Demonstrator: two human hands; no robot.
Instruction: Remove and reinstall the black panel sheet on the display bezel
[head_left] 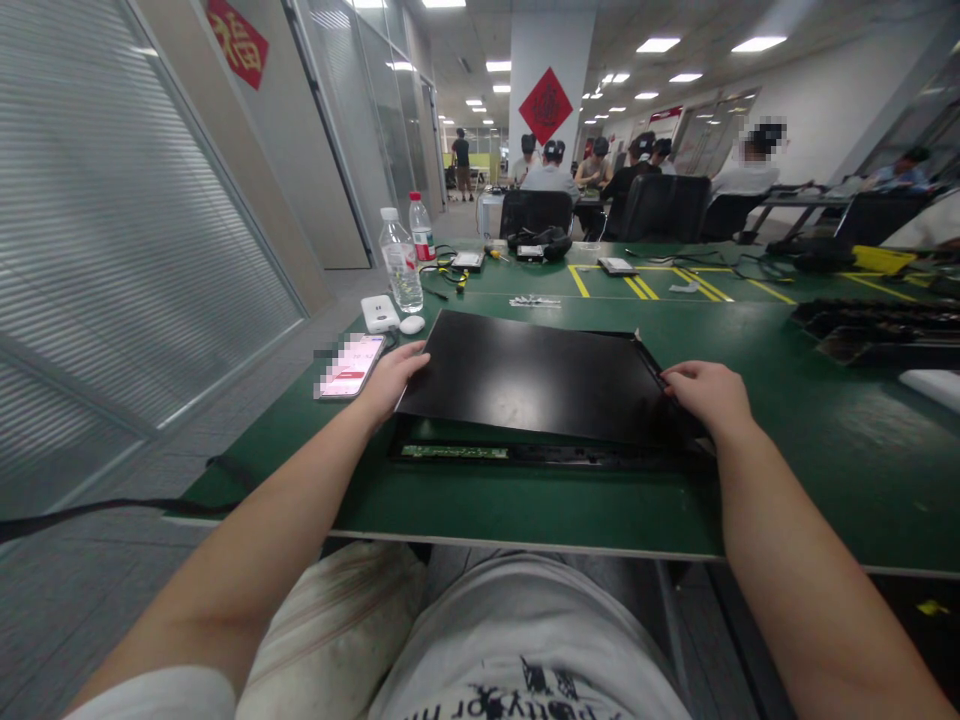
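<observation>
left hand [394,380] grips panel [536,378] left edge | right hand [709,395] grips its right edge | panel black, near edge tilted up off base [525,455] on green table [825,440] | phone [352,365] just left of left hand | bottles [401,260] behind

Left of the black panel [536,375], a smartphone [351,366] lies just beside the left hand [394,378] gripping that edge. A white mouse [412,324], a white box [379,313] and two water bottles [401,262] crowd the counter [825,460] behind it. Behind the panel, only a few small silvery parts [533,300] break an open strip. Right of the panel, past the gripping right hand [709,395], the counter is open up to dark flat parts [877,330].
</observation>
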